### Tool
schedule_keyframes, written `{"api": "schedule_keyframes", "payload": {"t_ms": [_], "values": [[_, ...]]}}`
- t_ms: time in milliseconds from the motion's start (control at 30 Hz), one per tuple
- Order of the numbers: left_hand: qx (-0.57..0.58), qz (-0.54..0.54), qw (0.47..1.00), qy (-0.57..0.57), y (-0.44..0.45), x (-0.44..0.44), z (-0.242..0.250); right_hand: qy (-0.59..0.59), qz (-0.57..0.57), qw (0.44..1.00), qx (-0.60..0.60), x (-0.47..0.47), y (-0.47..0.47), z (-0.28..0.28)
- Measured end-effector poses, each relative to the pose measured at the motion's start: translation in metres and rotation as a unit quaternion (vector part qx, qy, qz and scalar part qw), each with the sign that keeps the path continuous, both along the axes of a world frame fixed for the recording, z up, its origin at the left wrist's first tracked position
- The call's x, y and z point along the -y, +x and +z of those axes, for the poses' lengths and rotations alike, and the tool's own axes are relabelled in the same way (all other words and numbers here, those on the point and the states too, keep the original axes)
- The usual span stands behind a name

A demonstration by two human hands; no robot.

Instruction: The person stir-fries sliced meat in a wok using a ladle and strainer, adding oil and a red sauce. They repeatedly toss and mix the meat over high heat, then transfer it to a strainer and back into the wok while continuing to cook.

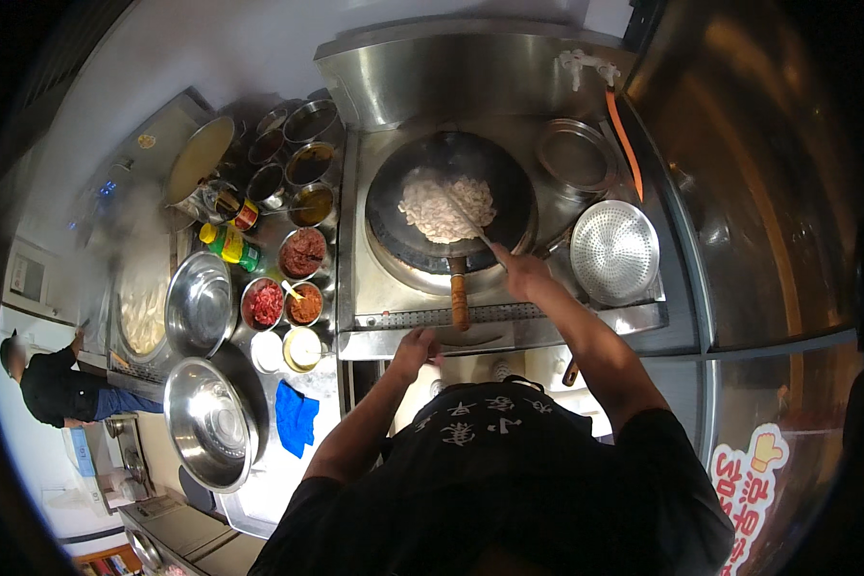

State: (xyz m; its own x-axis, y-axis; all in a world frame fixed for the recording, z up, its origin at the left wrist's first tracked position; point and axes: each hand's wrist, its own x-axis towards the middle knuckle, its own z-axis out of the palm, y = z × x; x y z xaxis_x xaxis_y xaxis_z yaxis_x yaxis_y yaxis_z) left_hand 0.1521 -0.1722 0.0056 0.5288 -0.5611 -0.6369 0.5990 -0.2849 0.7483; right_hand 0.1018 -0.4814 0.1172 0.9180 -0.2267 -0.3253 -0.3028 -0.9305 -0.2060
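Observation:
A black wok [497, 237] with a wooden handle [460, 295] sits on the stove, pale sliced meat [439, 209] heaped in its middle under light steam. My right hand [524, 275] is closed around the handle of a metal cooking utensil [475, 229], whose far end lies in the meat. In front of the stove's near edge, left of the wok handle, is my left hand [416, 354]; its fingers are partly curled and I see nothing held in it. Right of the wok lies a perforated metal strainer [614, 252], with a round metal pan [576, 155] behind it.
Left of the stove stand metal pots of sauces [309, 164], bowls of red meat [265, 302], a yellow-capped bottle [230, 246], two large steel basins [200, 304] and a blue cloth [295, 417]. An orange hose [625, 147] hangs at the right. Another person [57, 381] stands far left by a steaming pan [142, 309].

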Motion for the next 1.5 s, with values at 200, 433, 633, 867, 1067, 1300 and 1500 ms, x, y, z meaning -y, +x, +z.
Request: {"api": "schedule_keyframes", "payload": {"t_ms": [200,433,633,867,1067,1300,1500], "values": [[-0.091,0.011,0.994,-0.061,0.024,0.078,0.032,-0.014,0.027,1.0,-0.002,0.008,-0.117,0.022],[-0.17,0.015,0.984,-0.048,0.039,0.123,0.019,-0.025,0.051,0.993,0.107,0.033,-0.117,-0.006],[-0.165,0.049,0.985,-0.023,0.009,0.096,0.074,0.169,-0.051,0.976,-0.129,0.081,-0.139,0.164],[-0.061,0.064,0.994,-0.066,-0.004,0.096,0.05,0.088,-0.018,0.991,-0.102,0.064,-0.128,0.093],[-0.004,0.04,0.999,-0.027,-0.054,0.056,0.025,0.008,-0.001,1.0,0.001,0.057,-0.139,0.05],[-0.124,0.055,0.99,-0.049,-0.009,0.085,0.069,0.21,0.001,0.975,-0.072,0.085,-0.161,0.138],[-0.022,0.043,0.996,-0.08,-0.018,0.086,0.048,0.054,-0.007,0.992,-0.111,0.074,-0.148,0.1]]}}
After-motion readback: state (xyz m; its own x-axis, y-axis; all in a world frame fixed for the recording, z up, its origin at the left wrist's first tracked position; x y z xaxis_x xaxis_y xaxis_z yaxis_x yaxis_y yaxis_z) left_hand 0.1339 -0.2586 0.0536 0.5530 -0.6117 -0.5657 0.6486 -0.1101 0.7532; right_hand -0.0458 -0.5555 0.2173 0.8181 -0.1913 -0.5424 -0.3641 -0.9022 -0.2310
